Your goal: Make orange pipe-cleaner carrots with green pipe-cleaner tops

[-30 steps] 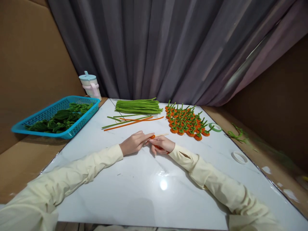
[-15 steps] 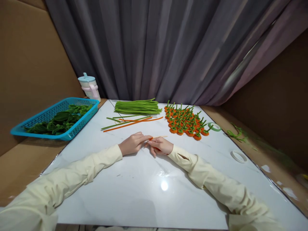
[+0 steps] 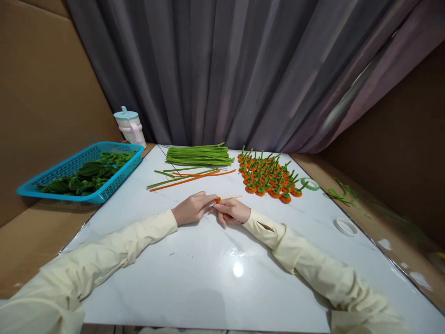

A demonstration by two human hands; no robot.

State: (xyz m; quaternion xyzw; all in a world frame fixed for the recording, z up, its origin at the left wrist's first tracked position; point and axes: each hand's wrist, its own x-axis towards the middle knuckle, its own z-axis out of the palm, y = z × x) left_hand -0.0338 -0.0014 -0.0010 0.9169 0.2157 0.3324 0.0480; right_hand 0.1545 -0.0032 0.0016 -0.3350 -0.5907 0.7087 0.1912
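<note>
My left hand [image 3: 193,208] and my right hand [image 3: 235,210] meet above the middle of the white table. Between their fingertips is a small coiled bit of orange pipe cleaner [image 3: 218,200], and more orange shows under my right fingers. A thin pale stick [image 3: 235,197] pokes out past my right hand toward the right. Both hands are closed in a pinch, the left on the orange pipe cleaner, the right around the stick and the orange piece. Just beyond lie loose orange pipe cleaners [image 3: 187,180] and green pipe cleaners [image 3: 181,181].
A bundle of green pipe cleaners [image 3: 198,156] lies at the back. To its right stand several orange pieces with green stems [image 3: 266,178]. Green tape [image 3: 310,184] and a white tape roll [image 3: 345,227] sit at right. A blue basket [image 3: 100,197] of green leaves and a cup [image 3: 131,127] are left.
A little more of the orange coil shows at my fingertips as my left fingers shift slightly. Otherwise the hands and table items stay in place.
</note>
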